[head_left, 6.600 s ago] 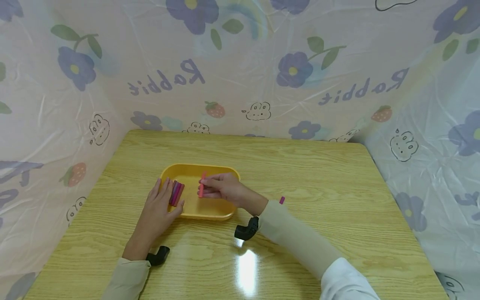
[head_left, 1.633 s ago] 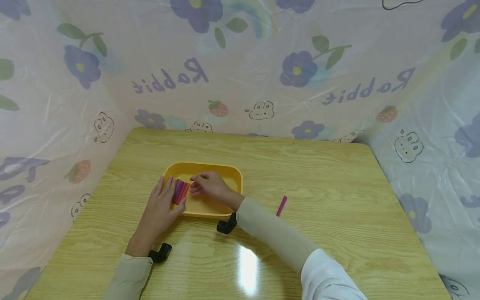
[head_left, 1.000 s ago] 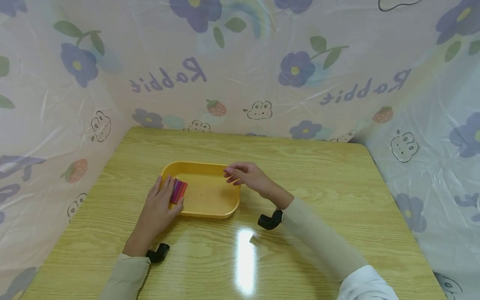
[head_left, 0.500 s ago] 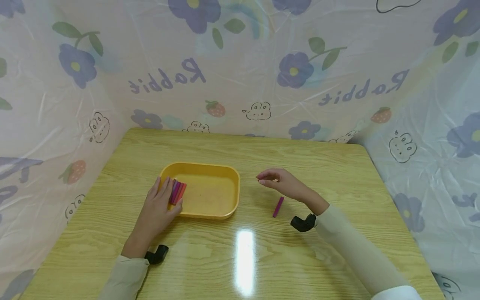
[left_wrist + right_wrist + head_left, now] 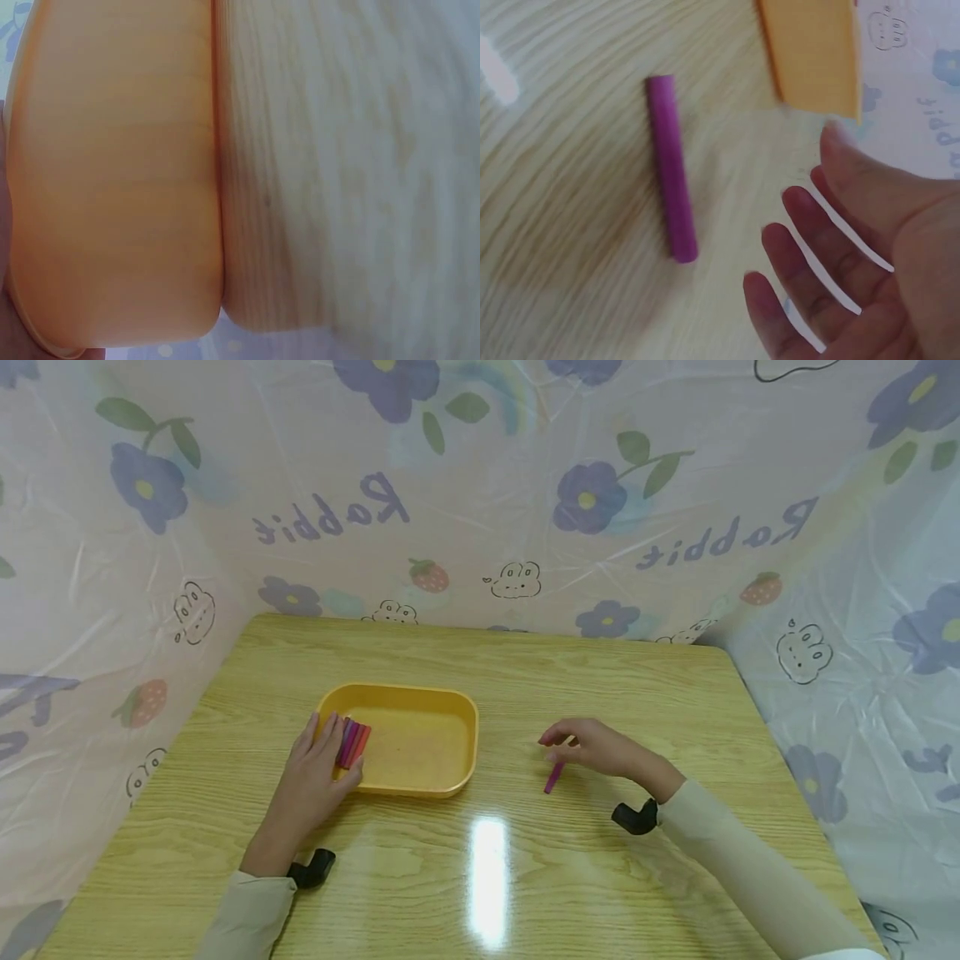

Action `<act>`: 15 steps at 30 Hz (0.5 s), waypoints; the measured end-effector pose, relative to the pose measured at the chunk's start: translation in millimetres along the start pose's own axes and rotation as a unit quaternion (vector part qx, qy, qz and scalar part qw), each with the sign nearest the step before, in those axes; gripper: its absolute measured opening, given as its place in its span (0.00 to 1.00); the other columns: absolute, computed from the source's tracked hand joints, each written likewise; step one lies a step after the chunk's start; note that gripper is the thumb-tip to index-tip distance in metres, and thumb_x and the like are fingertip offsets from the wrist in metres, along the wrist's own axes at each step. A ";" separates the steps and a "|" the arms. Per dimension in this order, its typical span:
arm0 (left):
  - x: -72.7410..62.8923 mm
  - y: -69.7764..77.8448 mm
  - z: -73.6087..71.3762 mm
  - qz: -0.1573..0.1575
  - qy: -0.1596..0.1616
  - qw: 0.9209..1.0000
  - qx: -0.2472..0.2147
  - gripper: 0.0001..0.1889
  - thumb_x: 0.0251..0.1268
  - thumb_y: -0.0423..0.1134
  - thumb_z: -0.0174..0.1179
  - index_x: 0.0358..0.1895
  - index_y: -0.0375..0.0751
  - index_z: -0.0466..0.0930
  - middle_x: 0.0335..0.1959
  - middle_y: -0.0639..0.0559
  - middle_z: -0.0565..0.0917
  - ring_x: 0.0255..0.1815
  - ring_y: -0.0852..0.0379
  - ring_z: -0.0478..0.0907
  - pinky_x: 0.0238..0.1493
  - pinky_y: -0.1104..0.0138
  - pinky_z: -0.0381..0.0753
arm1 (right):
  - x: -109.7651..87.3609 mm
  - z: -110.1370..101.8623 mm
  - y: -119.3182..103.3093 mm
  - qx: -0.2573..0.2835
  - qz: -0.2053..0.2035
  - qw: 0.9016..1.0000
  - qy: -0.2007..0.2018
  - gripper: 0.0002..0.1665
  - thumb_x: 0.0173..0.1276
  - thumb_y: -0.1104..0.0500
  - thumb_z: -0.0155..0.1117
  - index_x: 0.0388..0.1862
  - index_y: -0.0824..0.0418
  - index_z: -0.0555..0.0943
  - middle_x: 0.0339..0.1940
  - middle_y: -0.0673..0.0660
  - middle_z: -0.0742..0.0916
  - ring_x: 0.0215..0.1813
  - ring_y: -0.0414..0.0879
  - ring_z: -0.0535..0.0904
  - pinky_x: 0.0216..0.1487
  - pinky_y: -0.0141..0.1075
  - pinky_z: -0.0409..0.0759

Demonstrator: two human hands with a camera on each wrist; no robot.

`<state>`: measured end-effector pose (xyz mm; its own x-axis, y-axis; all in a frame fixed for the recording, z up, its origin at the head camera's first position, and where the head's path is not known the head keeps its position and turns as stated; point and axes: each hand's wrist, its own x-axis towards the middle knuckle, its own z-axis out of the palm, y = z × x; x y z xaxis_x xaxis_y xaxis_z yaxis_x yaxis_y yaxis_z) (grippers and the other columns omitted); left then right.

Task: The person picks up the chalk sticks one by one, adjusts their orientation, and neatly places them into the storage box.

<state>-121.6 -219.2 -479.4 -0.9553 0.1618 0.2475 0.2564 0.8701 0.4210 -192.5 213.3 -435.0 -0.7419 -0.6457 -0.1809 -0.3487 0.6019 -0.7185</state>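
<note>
My left hand holds the left end of a yellow plastic tray, its fingers at the left rim and its thumb at the front rim. In the left wrist view the tray's smooth wall fills the left side. Several thin sticks, purple to coral red, lie side by side in the tray by these fingers. My right hand is above a magenta stick on the table. In the right wrist view this smooth, crayon-like stick lies apart from the loosely bent fingers.
The wood-grain table carries a bright light reflection in front of the tray. A patterned curtain stands behind and at both sides. Each wrist wears a black device.
My right hand pinched a coral stick over the tray earlier; it now lies beside the others. That hand has moved right, over the magenta stick. My left hand stays at the tray.
</note>
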 end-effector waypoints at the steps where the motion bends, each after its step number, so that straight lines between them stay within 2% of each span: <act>1: -0.1 0.1 0.1 -0.001 -0.001 1.000 -0.001 0.38 0.64 0.51 0.54 0.70 0.29 0.54 0.71 0.38 0.55 0.73 0.42 0.39 0.70 0.51 0.41 | -1.2 0.7 0.7 -0.008 0.000 1.000 -0.003 0.20 0.67 0.55 0.60 0.55 0.63 0.77 0.50 0.57 0.82 0.53 0.50 0.76 0.54 0.49 0.72; 8: -0.3 0.5 -0.4 -0.001 0.000 1.000 -0.004 0.38 0.64 0.51 0.54 0.70 0.29 0.54 0.71 0.38 0.55 0.73 0.42 0.39 0.69 0.50 0.41 | -4.7 5.5 2.5 -0.050 -0.013 0.999 -0.018 0.17 0.64 0.59 0.63 0.52 0.63 0.78 0.46 0.56 0.82 0.50 0.53 0.76 0.54 0.52 0.71; 15: -0.3 0.5 -0.6 0.000 0.003 1.000 -0.005 0.38 0.64 0.51 0.54 0.70 0.30 0.54 0.71 0.38 0.55 0.73 0.42 0.39 0.69 0.50 0.42 | -5.2 11.5 10.2 -0.147 -0.072 0.987 -0.012 0.16 0.57 0.55 0.69 0.42 0.61 0.83 0.40 0.51 0.83 0.46 0.50 0.74 0.50 0.46 0.70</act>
<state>-121.1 -219.1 -478.7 -0.9544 0.1596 0.2524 0.2584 0.8652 0.4297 -185.6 217.4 -449.1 -0.6597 -0.7433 -0.1104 -0.6024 0.6110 -0.5136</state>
